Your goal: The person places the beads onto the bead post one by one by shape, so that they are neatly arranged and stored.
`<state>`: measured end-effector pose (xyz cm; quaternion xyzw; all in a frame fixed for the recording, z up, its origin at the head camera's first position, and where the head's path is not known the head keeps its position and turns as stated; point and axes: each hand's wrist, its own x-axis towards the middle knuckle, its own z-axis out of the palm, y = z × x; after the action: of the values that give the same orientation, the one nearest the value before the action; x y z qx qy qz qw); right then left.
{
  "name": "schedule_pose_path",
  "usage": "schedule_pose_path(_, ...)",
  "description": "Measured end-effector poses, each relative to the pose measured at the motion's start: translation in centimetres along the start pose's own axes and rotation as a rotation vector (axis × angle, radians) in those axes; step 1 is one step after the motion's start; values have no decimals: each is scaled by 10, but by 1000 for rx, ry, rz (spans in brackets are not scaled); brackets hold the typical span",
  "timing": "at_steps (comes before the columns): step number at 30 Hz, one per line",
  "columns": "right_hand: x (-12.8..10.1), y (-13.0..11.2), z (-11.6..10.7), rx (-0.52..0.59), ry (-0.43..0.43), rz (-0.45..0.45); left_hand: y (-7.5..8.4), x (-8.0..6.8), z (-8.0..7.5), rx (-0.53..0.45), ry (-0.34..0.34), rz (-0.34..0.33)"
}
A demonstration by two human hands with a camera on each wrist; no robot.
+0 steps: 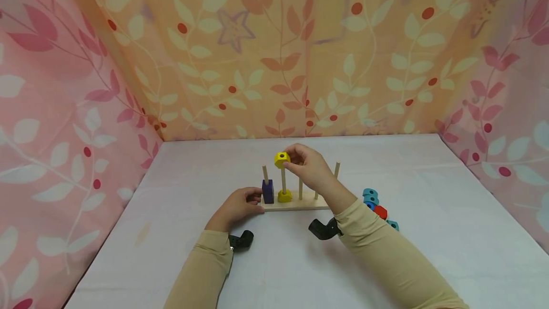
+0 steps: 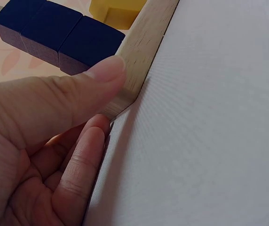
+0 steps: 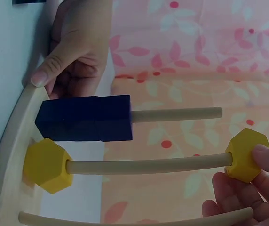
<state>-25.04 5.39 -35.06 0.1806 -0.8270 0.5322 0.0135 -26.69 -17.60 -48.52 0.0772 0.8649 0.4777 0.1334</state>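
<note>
My left hand (image 1: 237, 208) grips the left end of a wooden peg board (image 1: 296, 206), its thumb pressed on the board's edge in the left wrist view. Between thumb and fingers, my right hand (image 1: 310, 168) pinches a yellow hexagonal block (image 3: 249, 154) at the top of the second peg (image 3: 148, 167). The peg's tip meets the block's hole. Lower on that same peg, another yellow hexagonal block (image 3: 48, 165) sits against the board. Three dark blue square blocks (image 2: 54, 33) are stacked on the leftmost peg (image 3: 177, 115).
Right of the board, partly behind the right forearm, lie several loose blocks: teal ones (image 1: 371, 196), a blue one (image 1: 369, 206) and a red one (image 1: 380, 212). More bare pegs (image 1: 337, 170) stand along the board. Patterned cloth (image 1: 274, 61) encloses the white table (image 1: 171, 180).
</note>
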Motion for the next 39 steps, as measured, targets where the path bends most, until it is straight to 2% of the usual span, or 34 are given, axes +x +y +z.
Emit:
schedule_pose_path(7, -2, 7, 5, -13, 14, 45, 2, -1, 1, 4, 8, -32)
schedule_pose_path(20, -7, 26, 15, 14, 46, 109, 3, -1, 1, 20, 7, -15)
schedule_pose_path(32, -9, 38, 23, 51, 40, 176, 1, 0, 0, 39, 3, 8)
schedule_pose_path(39, -10, 40, 27, 84, 52, 193, 0, -1, 0, 30, 7, -25)
